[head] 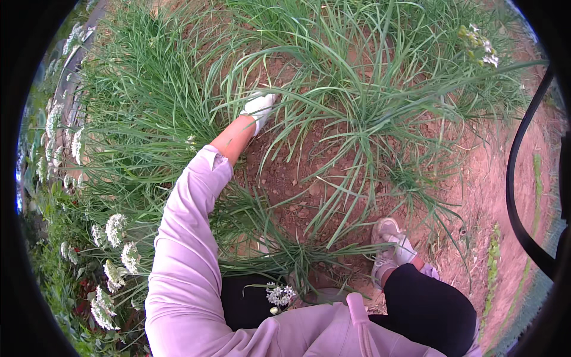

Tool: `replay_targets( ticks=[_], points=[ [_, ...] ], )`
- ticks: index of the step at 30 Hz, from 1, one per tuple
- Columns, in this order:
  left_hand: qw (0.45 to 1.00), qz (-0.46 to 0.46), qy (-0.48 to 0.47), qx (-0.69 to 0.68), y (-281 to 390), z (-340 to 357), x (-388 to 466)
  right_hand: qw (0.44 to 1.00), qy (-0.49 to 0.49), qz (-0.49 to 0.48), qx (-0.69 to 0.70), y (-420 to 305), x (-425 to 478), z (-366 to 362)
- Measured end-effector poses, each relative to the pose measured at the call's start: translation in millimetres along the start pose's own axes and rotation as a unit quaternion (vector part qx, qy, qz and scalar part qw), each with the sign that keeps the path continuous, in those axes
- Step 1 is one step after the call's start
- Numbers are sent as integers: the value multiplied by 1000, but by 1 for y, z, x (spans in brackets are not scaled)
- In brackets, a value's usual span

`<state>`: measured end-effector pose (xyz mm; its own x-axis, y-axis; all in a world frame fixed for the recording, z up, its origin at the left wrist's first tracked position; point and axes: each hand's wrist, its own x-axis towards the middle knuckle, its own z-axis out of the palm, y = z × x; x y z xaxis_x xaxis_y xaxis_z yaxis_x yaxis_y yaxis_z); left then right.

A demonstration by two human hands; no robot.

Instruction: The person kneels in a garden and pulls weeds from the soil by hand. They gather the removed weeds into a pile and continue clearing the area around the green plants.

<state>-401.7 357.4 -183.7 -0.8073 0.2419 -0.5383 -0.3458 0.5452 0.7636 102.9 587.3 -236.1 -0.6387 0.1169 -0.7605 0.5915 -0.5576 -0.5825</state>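
My left hand is in a white glove and reaches forward among long, narrow leaves of garlic chives. Blades cross in front of its fingertips, so I cannot see whether they grip any. Low on the right, my right hand, also gloved in white, is beside my shoe, partly behind my knee. Its fingers are too hidden to show a hold. Reddish-brown soil shows between the clumps, and another chive clump spreads close to my legs.
White flower heads stand on stalks at the left. One more flower cluster is near my lap. A black cable curves down the right side, over a bare dirt strip. Dense chives grow at the far left.
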Motion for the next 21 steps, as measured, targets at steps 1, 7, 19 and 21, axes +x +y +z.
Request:
replay_targets(
  ticks=[1,7,19,21],
  points=[
    [995,-12,-6,-99,27,14,-34,999,27,-22,4,8,2,-10],
    [959,75,-129,-240,113,-18,-201,983,24,-127,129,-14,-2,45],
    [771,260,-574,94,244,231,-527,893,185,-165,375,73,-98,-1],
    [732,306,-584,174,242,263,-540,889,214,-129,385,104,-119,-3]
  ],
)
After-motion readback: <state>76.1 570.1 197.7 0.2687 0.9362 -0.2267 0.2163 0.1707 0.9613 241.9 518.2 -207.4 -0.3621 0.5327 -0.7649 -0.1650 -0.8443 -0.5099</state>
